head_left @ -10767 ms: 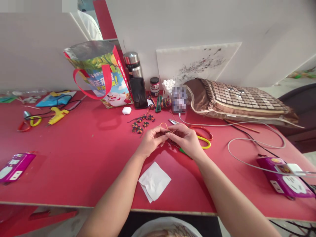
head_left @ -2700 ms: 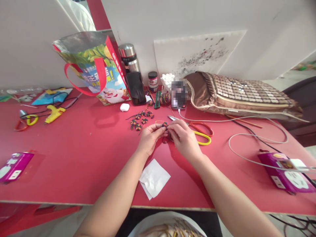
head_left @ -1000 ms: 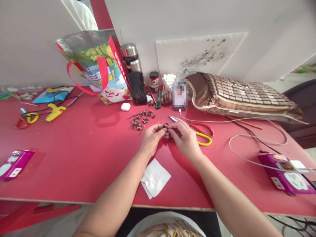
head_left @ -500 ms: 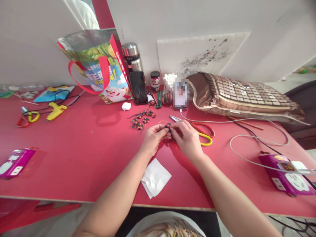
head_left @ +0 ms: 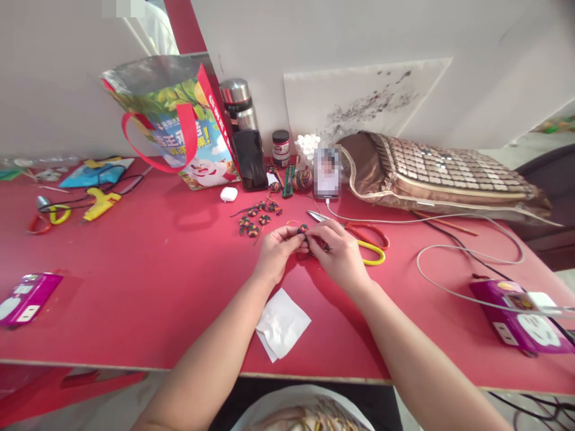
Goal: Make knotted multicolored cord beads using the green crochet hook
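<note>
Between the thumb and fingers of my left hand (head_left: 275, 254) is a small multicoloured crocheted yarn piece (head_left: 302, 229). My right hand (head_left: 339, 251) is pinched closed at the right side of the same piece, and its fingers hide part of it. Dark yarn shows beneath the fingertips. Beyond my left hand lie several finished-looking yarn pieces (head_left: 253, 230) in the same colours. Scissors (head_left: 372, 254) with red and yellow handles lie partly behind my right hand. A multicoloured yarn ball (head_left: 303, 178) rests farther back.
A white tissue (head_left: 284, 323) lies near the table's front edge. At the back stand a shopping bag (head_left: 179, 131), a dark phone (head_left: 250, 160), a jar (head_left: 281, 147) and a lit phone (head_left: 327, 173). A white cable (head_left: 418, 263) loops across the right side, towards a purple power strip (head_left: 516, 314).
The whole view has shifted slightly. Both hands stay together at the yarn piece, with only small finger movement; a bit more dark yarn shows by the right fingers.
</note>
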{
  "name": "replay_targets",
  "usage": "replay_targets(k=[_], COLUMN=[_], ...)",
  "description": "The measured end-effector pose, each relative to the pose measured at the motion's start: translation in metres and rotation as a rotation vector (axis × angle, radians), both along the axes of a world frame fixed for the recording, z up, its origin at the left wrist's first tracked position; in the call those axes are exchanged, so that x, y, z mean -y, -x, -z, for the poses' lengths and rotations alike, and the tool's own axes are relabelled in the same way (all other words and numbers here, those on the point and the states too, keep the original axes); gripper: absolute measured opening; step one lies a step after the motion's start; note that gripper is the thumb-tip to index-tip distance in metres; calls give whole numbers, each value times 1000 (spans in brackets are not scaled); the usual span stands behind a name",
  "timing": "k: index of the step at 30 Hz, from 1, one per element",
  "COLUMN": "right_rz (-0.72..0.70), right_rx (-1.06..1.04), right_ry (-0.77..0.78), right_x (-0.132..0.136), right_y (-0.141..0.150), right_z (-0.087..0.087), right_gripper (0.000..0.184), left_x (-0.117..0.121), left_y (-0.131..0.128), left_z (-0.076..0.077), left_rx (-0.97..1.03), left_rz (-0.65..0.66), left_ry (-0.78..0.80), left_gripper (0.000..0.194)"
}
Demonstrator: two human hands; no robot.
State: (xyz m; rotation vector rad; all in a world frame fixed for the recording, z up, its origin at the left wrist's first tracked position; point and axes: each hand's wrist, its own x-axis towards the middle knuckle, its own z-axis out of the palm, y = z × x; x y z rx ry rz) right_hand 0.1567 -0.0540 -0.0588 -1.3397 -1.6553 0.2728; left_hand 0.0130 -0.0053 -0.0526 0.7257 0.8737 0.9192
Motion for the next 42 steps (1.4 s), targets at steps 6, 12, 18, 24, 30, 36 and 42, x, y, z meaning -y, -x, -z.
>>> replay_targets(k=[6, 12, 18, 24, 30, 36, 42], right_rz=[13, 49, 86, 33, -9, -81, -26], right_rx=[-54, -205, -378, -703, -765, -794, -732], right_ry=[18, 117, 191, 336, 353, 353, 313], right_x=[2, 2, -1, -3, -2, 0, -1], right_y=[7, 10, 11, 11, 10, 11, 11], right_z=[-2, -5, -2, -5, -8, -5, -3], right_gripper=[11, 10, 6, 14, 17, 18, 16], left_x=[1, 5, 8, 6, 4, 4, 3], left_y=[-2, -6, -7, -3, -1, -4, -3], left_z=[-1, 1, 1, 0, -2, -3, -5], left_rx=[-41, -110, -118, -119, -100, -42, -9], left_rz=[-40, -56, -52, -21, 20, -3, 9], left_ry=[-45, -136, -161, -219, -216, -125, -105], left_gripper=[33, 25, 26, 26, 26, 26, 24])
